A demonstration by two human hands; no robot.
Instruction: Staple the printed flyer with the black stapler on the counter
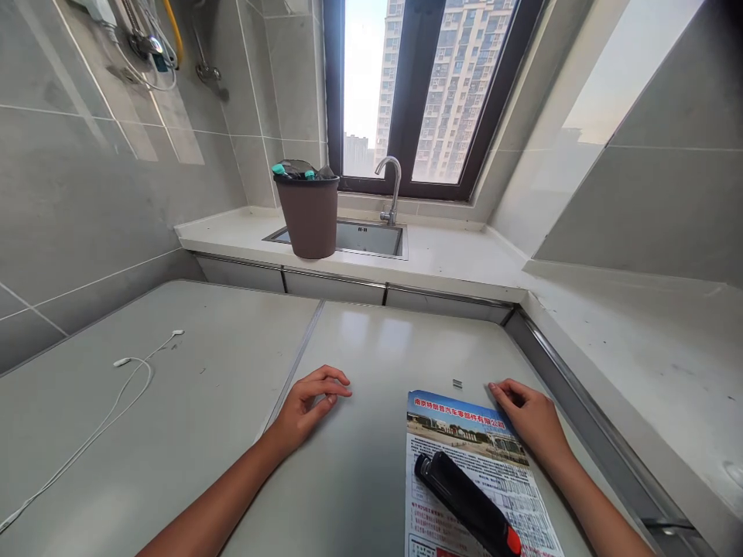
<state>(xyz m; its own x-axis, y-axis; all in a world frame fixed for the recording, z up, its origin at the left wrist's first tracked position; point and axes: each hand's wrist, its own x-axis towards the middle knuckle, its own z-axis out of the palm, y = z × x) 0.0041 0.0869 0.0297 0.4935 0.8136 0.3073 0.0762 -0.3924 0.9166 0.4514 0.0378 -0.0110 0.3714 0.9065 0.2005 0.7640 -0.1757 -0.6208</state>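
Daylight enters through the dark-framed, two-pane glass window [405,100] beyond the far edge of the smooth pale-grey surface [363,456], its left pane burnt nearly white. Soft reflections gloss the surface near that far edge and at its near left corner; glossy grey wall tiles [116,193] carry bright streaks. Shadows are faint. Wide-angle distortion slants the outer lines, and small print on the colourful paper leaflet [502,478] is smeared.

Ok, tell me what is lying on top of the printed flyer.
A black-and-red stapler lies slantwise on the flyer, over its lower part. The print directly beneath the stapler is covered and cannot be seen.
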